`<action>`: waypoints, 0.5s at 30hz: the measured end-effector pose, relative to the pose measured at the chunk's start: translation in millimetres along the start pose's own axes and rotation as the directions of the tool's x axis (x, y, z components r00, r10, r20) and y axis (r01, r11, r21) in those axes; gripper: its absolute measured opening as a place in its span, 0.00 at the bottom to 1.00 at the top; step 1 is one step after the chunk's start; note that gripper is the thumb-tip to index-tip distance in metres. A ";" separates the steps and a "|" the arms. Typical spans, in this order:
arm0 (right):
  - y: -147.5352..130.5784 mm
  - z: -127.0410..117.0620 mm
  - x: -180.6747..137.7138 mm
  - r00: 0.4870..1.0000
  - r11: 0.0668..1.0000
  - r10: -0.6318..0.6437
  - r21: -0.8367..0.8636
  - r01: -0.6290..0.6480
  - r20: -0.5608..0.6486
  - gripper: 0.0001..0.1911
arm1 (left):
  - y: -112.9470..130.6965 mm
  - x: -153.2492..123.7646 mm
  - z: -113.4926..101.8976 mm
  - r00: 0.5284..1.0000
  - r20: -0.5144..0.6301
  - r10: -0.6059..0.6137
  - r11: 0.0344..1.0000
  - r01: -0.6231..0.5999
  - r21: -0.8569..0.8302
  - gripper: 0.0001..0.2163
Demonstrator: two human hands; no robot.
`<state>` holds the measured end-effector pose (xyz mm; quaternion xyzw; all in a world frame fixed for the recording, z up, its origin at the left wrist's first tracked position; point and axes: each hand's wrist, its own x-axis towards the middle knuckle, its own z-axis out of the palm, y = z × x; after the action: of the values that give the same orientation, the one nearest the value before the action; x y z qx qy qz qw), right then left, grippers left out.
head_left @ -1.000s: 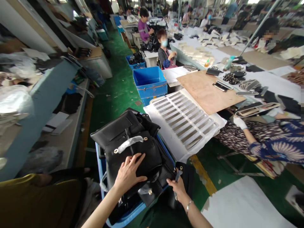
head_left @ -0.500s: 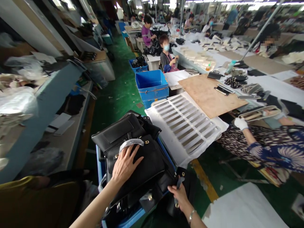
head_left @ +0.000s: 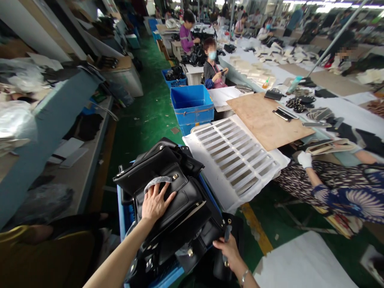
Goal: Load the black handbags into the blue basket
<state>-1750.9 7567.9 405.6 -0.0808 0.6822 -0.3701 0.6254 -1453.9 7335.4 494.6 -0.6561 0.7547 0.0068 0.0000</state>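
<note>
Black leather handbag (head_left: 177, 196): topmost of a stack of like bags, lying tilted in a blue plastic crate (head_left: 121, 208) on the green floor, just beside the worktable's near corner.
Left hand (head_left: 155, 203): palm flat on the top bag's front panel, fingers spread and loose, not clenched; fingertips touching the plastic-wrapped handle (head_left: 157, 182).
Right hand (head_left: 229, 251): closed around a black strap piece (head_left: 227, 234) at the stack's lower right edge; thumb and fingers pinched on it. A metal bracelet (head_left: 244, 276) shows at the wrist.
Bag surface: smooth black leather, gold-toned studs and ring fittings where the handle ends meet the body, front flap with a pale edge showing along its lower seam.
Stack: several more black bags (head_left: 159, 158) beneath and behind, flaps overlapping, gold hardware visible low on the front.
Just right of crate: white slotted tray (head_left: 237, 154) resting on white sheet at the table corner.
Beyond tray: bare plywood board (head_left: 264, 120), then small dark leather parts (head_left: 295, 103) scattered along the long white table (head_left: 351, 106).
Behind crate: second blue plastic bin (head_left: 192, 105), open.
Right side: a seated person in a patterned garment, one white-gloved hand (head_left: 305, 159) at the table edge.
Far aisle: other workers seated along the table; detail too small to tell.
Left side: grey shelving (head_left: 57, 116) with plastic wrap and flat pieces.
</note>
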 end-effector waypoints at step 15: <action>19.9 -37.3 0.6 0.997 0.969 0.013 0.243 -0.032 0.077 0.45 | 18.6 -6.4 -47.0 0.991 -0.109 0.083 0.991 -0.093 -0.092 0.32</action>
<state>-1778.1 7596.9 391.0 -0.0094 0.6084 -0.4408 0.6599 -1471.0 7343.8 541.8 -0.6209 0.7805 0.0089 -0.0717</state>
